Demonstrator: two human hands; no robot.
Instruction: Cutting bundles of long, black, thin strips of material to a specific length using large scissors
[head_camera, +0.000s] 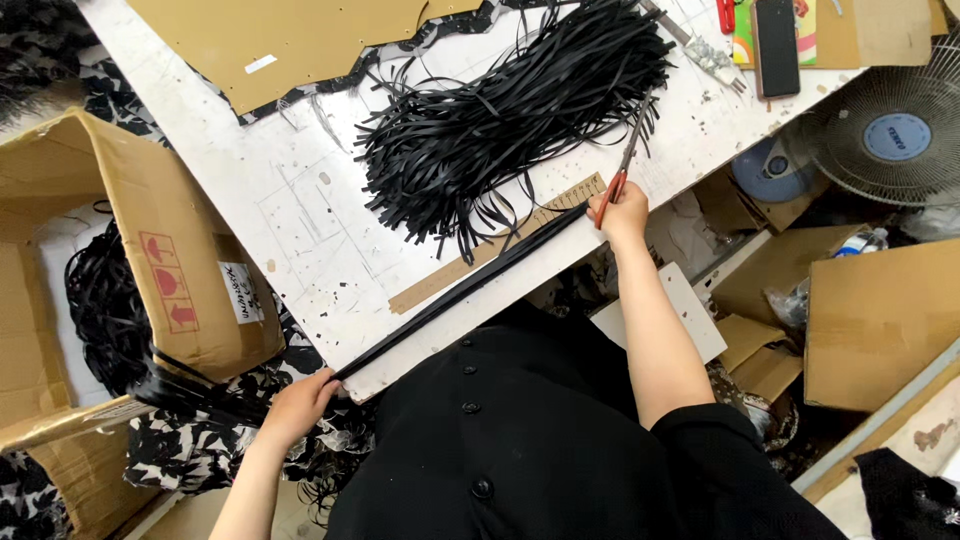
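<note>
Your left hand (298, 408) has its fingers clamped on a taut bundle of black straps (460, 288) at the counter (300, 210) edge; your right hand (622, 212) grips red-handled scissors (626, 160) at the far end.

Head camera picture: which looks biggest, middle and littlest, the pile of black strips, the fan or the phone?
1. Pile of black strips, largest.
2. Fan, cut off by the picture edge and lower than the table, so its rank is unsure.
3. Phone, smallest.

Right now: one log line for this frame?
left hand: grips black strips taut | right hand: scissors at far end | table: strip pile
</note>
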